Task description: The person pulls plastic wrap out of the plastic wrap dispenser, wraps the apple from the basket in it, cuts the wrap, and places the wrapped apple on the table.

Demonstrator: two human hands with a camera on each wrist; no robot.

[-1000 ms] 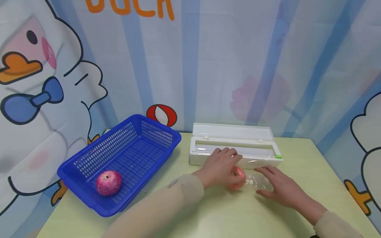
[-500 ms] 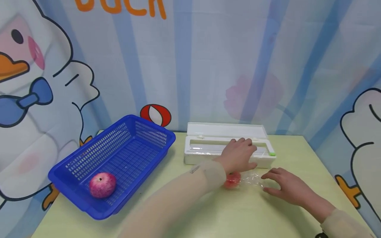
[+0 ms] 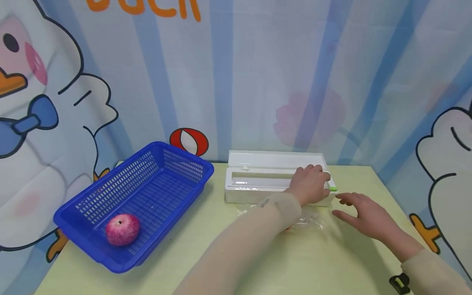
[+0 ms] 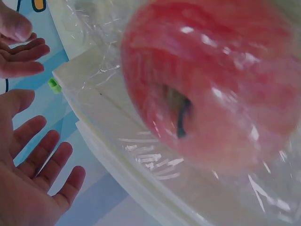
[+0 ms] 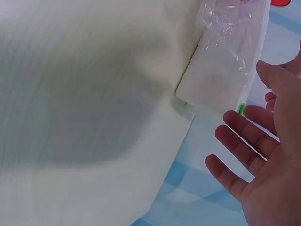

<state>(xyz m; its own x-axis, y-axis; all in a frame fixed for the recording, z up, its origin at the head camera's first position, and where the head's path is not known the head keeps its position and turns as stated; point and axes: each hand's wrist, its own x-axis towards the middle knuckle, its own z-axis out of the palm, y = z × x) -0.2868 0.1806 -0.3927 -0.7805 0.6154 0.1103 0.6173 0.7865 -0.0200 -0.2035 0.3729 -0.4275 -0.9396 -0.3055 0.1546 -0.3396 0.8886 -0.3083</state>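
My left hand [image 3: 309, 184] is over the right part of a white cling film dispenser [image 3: 241, 196], its fingers loosely spread in the left wrist view and gripping nothing. Below that wrist, a red apple [image 4: 225, 89] lies under clear cling film [image 3: 309, 220], which runs up to the dispenser's front. The left sleeve hides most of this apple in the head view. Close to the dispenser's right end is my right hand [image 3: 368, 215], fingers relaxed and apart, holding nothing. A green slider [image 3: 333, 189] sits at that same end, between the hands.
At the left stands a blue plastic basket [image 3: 184, 196] with another pinkish-red apple [image 3: 123, 230] inside. The dispenser's lid [image 3: 274, 158] is raised at the back, near a curtain [image 3: 250, 82] printed with ducks. Everything stands on a pale yellow table [image 3: 313, 262].
My left hand has left the apple and moved right and up over the dispenser. My right hand has drawn slightly right, away from the film. The head view has shifted a little right.
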